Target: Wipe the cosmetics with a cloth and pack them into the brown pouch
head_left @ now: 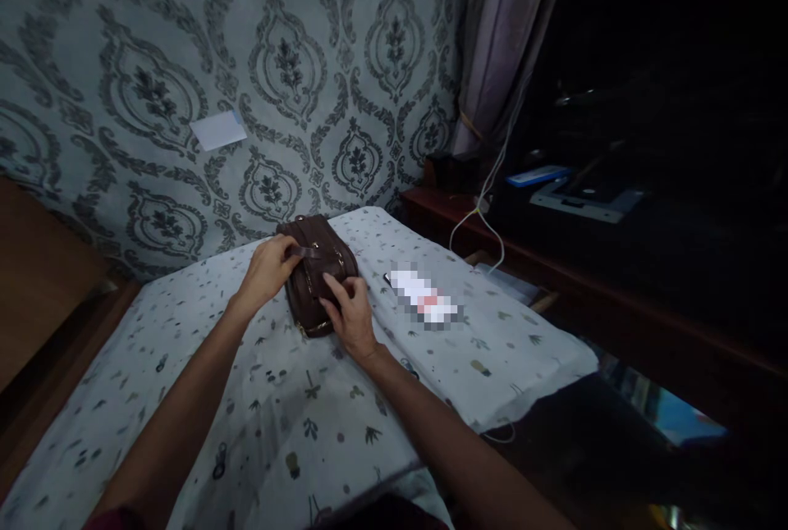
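Observation:
A dark brown bag (320, 318) with gold-coloured zips and metal fittings lies on the patterned white sheet, near the wall. At its upper left side my left hand (269, 266) is closed, with thumb and fingers pinching a brown strap (309, 252) that runs across the bag. My right hand (352, 312) rests against the bag's lower right part, thumb and fingers apart on its surface. Nothing shows between the right fingers. Just right of that hand lies a flat object (424, 296), perhaps a phone, its face blurred out by pixelation.
The white sheet (271, 399) covers a bed-like surface against a patterned wall (289, 70), where a white card (218, 130) hangs. On the right are a dark red-brown shelf (603, 308), white cables (492, 177) and a curtain (498, 38). A brown wooden panel (49, 276) stands left.

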A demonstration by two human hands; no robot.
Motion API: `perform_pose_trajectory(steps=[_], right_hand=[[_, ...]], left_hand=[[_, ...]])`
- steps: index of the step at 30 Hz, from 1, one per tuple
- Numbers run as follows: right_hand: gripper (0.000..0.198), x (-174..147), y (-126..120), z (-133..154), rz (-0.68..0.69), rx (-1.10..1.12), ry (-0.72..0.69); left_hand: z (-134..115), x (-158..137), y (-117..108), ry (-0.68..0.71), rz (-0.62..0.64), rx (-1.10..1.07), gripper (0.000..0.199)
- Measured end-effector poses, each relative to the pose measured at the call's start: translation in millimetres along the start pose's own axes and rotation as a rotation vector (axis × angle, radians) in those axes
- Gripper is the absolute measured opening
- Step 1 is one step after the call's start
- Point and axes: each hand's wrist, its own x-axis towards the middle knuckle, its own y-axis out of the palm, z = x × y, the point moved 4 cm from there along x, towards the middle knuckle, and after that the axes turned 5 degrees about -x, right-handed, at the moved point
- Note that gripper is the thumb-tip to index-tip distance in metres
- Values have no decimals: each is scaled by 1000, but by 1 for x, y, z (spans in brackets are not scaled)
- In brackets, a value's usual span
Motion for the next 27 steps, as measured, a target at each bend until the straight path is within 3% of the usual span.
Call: perform_pose_trajectory(steps=[10,20,27], right_hand=[[41,-2,3,-3,33,-19,-11],[43,-1,2,0,50,-205,-85],[46,-1,9,0,128,-265,-67]], left_hand=[[1,1,-1,9,10,54,13],[3,2,-5,-110,24,-129,6],[12,4,-1,-159,47,-226,19]])
